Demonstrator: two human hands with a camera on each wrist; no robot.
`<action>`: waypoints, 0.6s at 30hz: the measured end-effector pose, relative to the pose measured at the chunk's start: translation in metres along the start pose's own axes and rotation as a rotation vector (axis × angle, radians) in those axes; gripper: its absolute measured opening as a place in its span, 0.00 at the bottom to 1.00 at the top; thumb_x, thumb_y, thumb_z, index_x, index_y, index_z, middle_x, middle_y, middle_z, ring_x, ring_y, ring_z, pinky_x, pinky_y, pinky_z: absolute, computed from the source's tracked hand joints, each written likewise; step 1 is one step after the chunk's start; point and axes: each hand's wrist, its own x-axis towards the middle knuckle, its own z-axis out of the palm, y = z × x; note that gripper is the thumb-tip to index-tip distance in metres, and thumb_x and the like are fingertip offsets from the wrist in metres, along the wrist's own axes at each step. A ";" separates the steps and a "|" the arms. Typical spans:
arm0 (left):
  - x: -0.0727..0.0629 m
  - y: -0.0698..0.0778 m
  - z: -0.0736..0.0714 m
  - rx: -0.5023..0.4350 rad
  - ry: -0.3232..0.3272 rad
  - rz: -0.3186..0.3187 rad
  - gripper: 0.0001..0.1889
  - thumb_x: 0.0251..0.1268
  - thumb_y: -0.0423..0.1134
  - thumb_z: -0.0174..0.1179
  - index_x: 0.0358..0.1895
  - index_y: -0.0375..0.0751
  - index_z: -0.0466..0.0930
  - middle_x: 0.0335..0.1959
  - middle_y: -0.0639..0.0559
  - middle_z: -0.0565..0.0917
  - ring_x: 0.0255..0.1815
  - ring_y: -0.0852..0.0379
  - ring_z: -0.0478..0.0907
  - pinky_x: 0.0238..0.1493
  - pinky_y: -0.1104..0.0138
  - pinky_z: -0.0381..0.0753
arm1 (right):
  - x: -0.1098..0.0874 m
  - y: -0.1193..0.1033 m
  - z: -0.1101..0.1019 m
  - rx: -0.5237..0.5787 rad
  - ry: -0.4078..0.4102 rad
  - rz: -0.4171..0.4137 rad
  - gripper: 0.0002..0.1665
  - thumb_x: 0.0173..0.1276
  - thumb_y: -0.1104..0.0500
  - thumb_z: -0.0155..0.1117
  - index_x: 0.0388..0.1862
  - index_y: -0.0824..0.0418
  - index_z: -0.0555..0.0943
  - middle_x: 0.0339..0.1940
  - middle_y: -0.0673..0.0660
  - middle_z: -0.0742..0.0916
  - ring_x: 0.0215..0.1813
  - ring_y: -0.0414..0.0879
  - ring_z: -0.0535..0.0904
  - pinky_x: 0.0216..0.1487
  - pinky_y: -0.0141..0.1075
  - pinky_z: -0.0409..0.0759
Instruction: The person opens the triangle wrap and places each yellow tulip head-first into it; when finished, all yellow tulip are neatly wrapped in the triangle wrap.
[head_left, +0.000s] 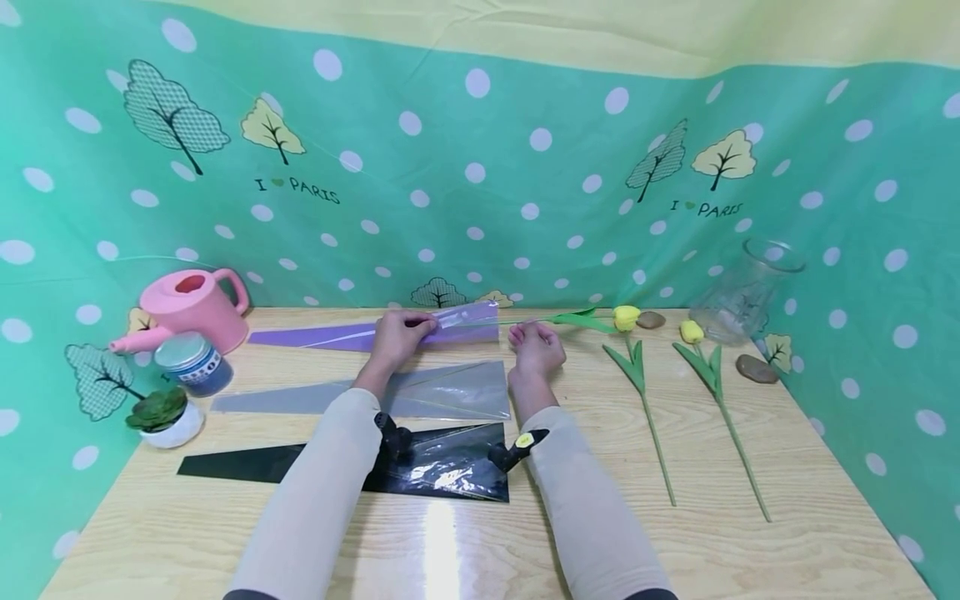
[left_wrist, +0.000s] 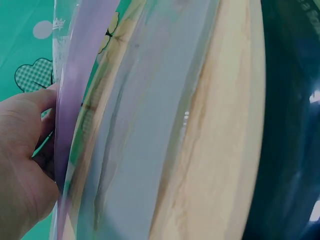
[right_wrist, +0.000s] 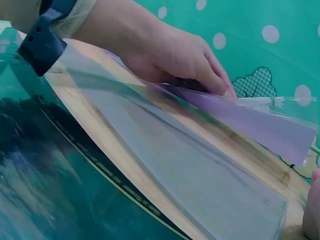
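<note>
My left hand (head_left: 401,337) pinches a purple flower sleeve (head_left: 322,337) with a clear front; in the left wrist view its thumb is at the sleeve's edge. A yellow tulip (head_left: 583,319) lies sideways, its green stem reaching into the sleeve's wide right end. My right hand (head_left: 537,352) holds that stem just outside the opening, fingers curled; only a sliver of this hand shows in the right wrist view. Below the hands lie a grey sleeve (head_left: 457,390) and a black sleeve (head_left: 450,467), each with a stem line faintly visible inside.
Two more tulips (head_left: 651,425) (head_left: 738,442) lie at right. A glass vase (head_left: 738,300) and brown stones (head_left: 756,369) are behind them. At left stand a pink watering can (head_left: 198,308), a blue jar (head_left: 197,367) and a potted succulent (head_left: 168,417). A patterned cloth (head_left: 480,192) hangs behind.
</note>
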 end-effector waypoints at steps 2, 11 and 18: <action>0.000 0.000 0.000 -0.002 0.002 0.000 0.10 0.71 0.42 0.67 0.48 0.43 0.92 0.52 0.45 0.91 0.59 0.45 0.84 0.66 0.53 0.79 | -0.002 0.002 0.001 -0.005 0.002 0.004 0.07 0.68 0.70 0.67 0.35 0.60 0.79 0.37 0.65 0.90 0.37 0.50 0.90 0.44 0.37 0.90; 0.000 0.002 -0.002 0.006 -0.002 0.019 0.10 0.72 0.42 0.66 0.47 0.43 0.92 0.51 0.44 0.89 0.56 0.46 0.79 0.61 0.53 0.79 | -0.007 0.004 0.004 -0.037 -0.021 0.036 0.07 0.66 0.71 0.69 0.34 0.62 0.80 0.35 0.64 0.90 0.34 0.47 0.89 0.40 0.37 0.89; 0.002 0.002 -0.001 -0.005 -0.009 0.022 0.09 0.72 0.42 0.67 0.47 0.43 0.92 0.50 0.44 0.91 0.57 0.46 0.82 0.62 0.53 0.81 | -0.010 0.001 0.007 -0.056 0.001 0.060 0.07 0.65 0.73 0.69 0.33 0.63 0.81 0.34 0.64 0.90 0.32 0.47 0.90 0.41 0.38 0.91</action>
